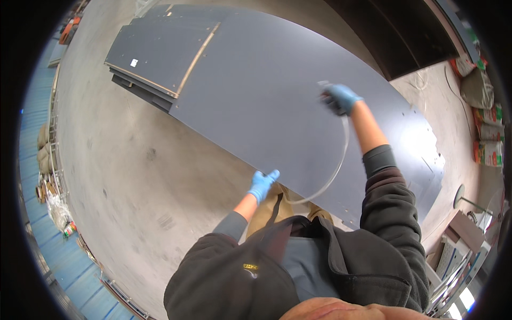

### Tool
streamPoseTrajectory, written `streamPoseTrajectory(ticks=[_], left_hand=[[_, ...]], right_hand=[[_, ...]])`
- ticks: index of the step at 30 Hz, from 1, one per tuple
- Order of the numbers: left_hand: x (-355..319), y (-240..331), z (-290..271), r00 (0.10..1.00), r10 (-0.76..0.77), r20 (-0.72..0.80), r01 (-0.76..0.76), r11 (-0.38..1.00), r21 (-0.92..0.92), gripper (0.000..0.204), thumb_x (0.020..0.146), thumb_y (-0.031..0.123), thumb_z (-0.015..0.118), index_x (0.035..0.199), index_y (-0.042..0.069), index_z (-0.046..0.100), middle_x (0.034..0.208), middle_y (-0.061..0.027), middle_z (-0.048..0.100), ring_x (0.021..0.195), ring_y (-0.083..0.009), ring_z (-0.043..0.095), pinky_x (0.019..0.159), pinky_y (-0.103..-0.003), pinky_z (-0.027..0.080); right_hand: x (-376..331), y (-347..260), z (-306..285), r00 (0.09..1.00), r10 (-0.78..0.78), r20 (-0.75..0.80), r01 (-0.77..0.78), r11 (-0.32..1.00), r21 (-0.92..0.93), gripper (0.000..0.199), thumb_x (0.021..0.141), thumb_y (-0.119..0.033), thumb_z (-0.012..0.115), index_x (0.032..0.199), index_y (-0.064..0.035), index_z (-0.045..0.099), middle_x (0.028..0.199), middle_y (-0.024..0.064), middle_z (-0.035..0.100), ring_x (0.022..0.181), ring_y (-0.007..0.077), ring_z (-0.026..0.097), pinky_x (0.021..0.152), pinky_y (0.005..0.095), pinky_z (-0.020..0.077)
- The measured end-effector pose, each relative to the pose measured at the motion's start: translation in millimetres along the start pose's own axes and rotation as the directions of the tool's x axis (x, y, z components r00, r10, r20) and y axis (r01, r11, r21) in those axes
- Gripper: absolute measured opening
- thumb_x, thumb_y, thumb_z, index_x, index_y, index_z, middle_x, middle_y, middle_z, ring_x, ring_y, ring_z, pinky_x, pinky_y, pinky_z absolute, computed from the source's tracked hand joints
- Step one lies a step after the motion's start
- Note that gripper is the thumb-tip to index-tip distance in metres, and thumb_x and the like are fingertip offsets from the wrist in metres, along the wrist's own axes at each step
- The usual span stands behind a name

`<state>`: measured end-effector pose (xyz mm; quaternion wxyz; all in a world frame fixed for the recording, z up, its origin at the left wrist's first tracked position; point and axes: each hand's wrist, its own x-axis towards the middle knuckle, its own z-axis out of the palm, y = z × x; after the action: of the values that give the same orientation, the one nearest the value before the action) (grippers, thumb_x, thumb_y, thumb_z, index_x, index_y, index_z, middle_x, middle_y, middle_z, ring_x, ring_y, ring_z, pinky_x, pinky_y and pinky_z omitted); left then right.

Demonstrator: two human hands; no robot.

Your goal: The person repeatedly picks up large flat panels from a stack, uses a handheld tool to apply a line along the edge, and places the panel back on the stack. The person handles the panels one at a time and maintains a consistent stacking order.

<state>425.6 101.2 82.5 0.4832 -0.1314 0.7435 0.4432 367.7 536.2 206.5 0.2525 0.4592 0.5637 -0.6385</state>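
A large, flat grey panel lies in front of me on a stack of similar boards. My right hand, in a blue glove, is raised over its middle. Motion blurs it, but it is closed around a small dark object with a pale tip, whose kind I cannot make out. A translucent hose or strip curves from below that hand toward my waist. At the panel's near edge is my left hand, also in a blue glove. Its thumb and fingers are apart, with nothing seen in them.
Smaller grey boards with bare, wood-coloured edges are stacked at the far left. A dark brown panel stands at the far right. Filled sacks line the right wall. A cluttered metal rack is at the near right.
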Motion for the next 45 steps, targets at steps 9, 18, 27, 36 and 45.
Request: streamPoseTrajectory(ticks=[9,18,27,36,45], left_hand=[[10,45,-52,0.965,-0.113,0.236,0.097,0.992,0.081,0.05,0.097,0.039,0.079,0.122,-0.004,0.071,0.114,-0.0105,0.077,0.101,-0.0208,0.071,0.091,-0.038,0.057],[16,49,-91,0.862,-0.297,0.41,0.413,0.881,-0.23,0.103,0.095,0.086,0.051,0.147,-0.003,0.054,0.138,-0.0187,0.067,0.124,-0.034,0.069,0.107,-0.047,0.054],[-51,141,-30,0.765,-0.039,0.642,0.257,0.934,-0.249,0.09,0.107,0.072,0.041,0.157,-0.003,0.04,0.147,-0.0205,0.058,0.128,-0.0299,0.064,0.11,-0.045,0.054],[-72,223,18,0.715,-0.297,0.633,0.17,0.952,0.255,0.048,0.108,0.032,0.064,0.14,-0.004,0.06,0.095,-0.0121,0.075,0.081,-0.0207,0.071,0.074,-0.036,0.06],[-94,210,66,0.705,-0.255,0.662,0.109,0.961,0.254,0.049,0.106,0.024,0.066,0.145,-0.004,0.057,0.11,-0.0164,0.077,0.087,-0.0224,0.075,0.082,-0.036,0.061]], right_hand=[[131,-235,93,0.948,-0.176,-0.264,0.257,0.913,0.317,0.02,0.1,-0.025,0.063,0.099,-0.0076,0.072,0.07,0.0052,0.066,0.052,0.0189,0.059,0.05,0.0335,0.0519],[43,-111,265,0.848,-0.264,0.459,0.403,0.884,-0.237,0.049,0.106,-0.053,0.054,0.107,-0.0065,0.07,0.084,0.0075,0.076,0.079,0.0184,0.076,0.073,0.0354,0.06],[-44,64,210,0.957,-0.282,0.072,0.279,0.959,0.052,0.066,0.102,-0.048,0.061,0.15,-0.0041,0.054,0.126,0.0174,0.071,0.117,0.0286,0.069,0.102,0.0413,0.0518],[-79,122,94,0.924,-0.356,-0.142,0.38,0.808,0.45,0.042,0.101,-0.039,0.067,0.122,-0.0029,0.067,0.108,0.0126,0.073,0.095,0.024,0.071,0.085,0.0409,0.0579],[-93,355,-79,0.376,0.181,-0.909,-0.515,0.856,-0.043,0.124,0.076,-0.07,0.082,0.167,-0.0075,0.027,0.172,0.0224,0.029,0.159,0.0428,0.027,0.126,0.0563,0.0302]])
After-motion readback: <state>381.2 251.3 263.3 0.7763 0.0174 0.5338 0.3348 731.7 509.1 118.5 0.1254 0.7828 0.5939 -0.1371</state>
